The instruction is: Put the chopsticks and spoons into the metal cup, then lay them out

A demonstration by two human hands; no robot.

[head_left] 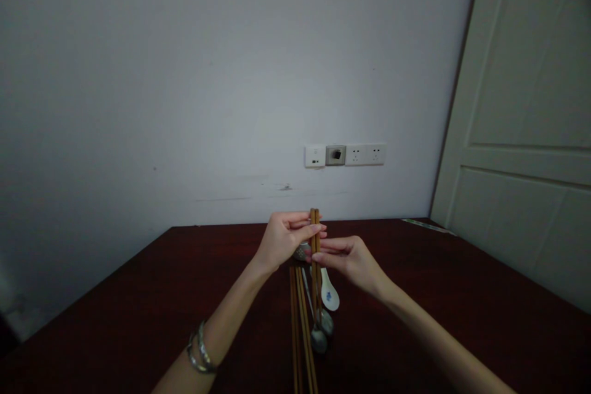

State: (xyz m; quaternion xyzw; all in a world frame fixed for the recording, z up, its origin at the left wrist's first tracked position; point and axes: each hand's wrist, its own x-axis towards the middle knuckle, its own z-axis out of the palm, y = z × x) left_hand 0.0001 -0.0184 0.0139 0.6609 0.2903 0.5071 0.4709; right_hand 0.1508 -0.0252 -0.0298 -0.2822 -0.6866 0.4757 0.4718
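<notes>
Loose chopsticks (305, 329) lie on the table (184, 277) | left hand (287, 237) and right hand (345, 260) both pinch another pair (314, 274), by the spoons (318, 340) | that pair looks picked up; the rest lies unheld

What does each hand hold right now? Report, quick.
Left hand: closed, pinching the upright chopsticks near their top.
Right hand: closed, pinching the same chopsticks just lower down.

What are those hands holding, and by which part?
Two wooden chopsticks, by their upper part: left hand near the top, right hand just below.
</notes>
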